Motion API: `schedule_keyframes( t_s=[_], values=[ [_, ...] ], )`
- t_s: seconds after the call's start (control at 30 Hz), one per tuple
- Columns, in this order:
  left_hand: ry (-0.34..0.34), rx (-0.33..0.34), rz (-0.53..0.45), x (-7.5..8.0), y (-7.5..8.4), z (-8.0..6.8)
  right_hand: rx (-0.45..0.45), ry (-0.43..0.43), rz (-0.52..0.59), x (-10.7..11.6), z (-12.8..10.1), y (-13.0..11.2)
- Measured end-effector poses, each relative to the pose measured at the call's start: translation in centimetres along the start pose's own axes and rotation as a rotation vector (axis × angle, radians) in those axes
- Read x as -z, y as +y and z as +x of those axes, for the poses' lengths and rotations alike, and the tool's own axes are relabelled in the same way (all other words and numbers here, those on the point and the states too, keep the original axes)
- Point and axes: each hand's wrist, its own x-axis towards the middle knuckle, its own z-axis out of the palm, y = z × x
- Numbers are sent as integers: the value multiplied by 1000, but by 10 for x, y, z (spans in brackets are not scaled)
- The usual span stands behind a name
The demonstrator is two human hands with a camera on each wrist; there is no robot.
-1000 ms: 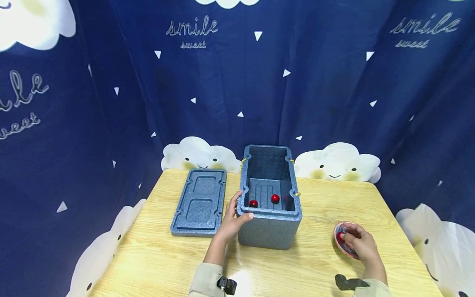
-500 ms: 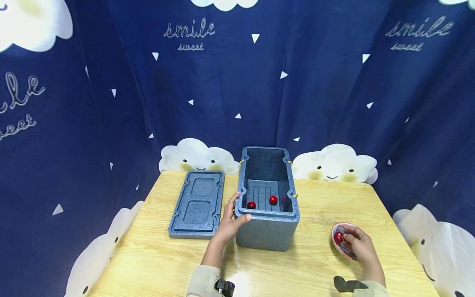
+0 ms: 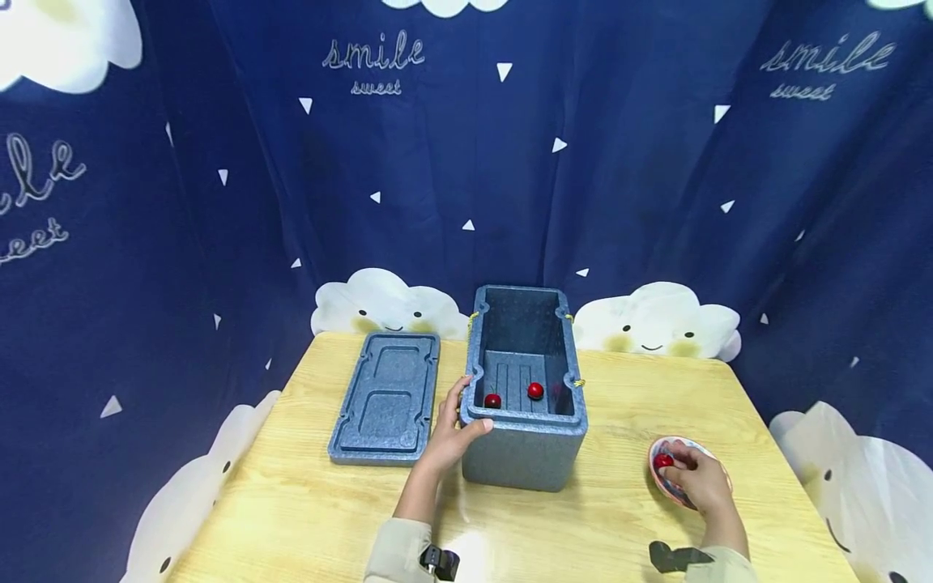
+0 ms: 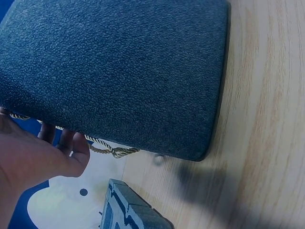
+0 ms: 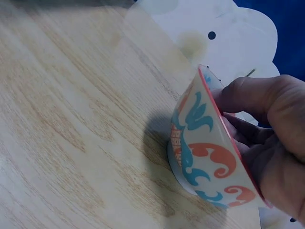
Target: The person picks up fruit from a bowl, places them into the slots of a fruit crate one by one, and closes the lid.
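A blue-grey foam box (image 3: 525,457) stands uncovered on the table. My left hand (image 3: 446,441) grips its near left corner, thumb on the front rim and fingers along the side, by the yellow cord (image 4: 119,151) in the left wrist view. Two red cherries, one on the left (image 3: 492,401) and one on the right (image 3: 535,391), lie on the box floor. At the right, my right hand (image 3: 701,478) reaches into a patterned bowl (image 5: 209,157) and pinches a red cherry (image 3: 662,461). A green stem (image 5: 251,72) shows above the thumb in the right wrist view, the fruit hidden there.
The box's lid (image 3: 386,398) lies flat on the wooden table (image 3: 619,526), left of the box. A dark blue curtain (image 3: 437,162) with white clouds hangs behind and at both sides.
My right hand has shifted slightly left and up in the bowl along with the cherry, uncovering more of the bowl's right rim. The left hand keeps its hold on the box.
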Motion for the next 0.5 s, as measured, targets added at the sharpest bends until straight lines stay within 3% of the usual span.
schedule_keyframes(
  t_s=[0.23,0.5],
  values=[
    [10,-6,-14,1,-1,1,68,32,-118,-2,-1,-7],
    [-7,-6,-9,0,-3,1,28,26,-128,0,-4,-6]
  ],
)
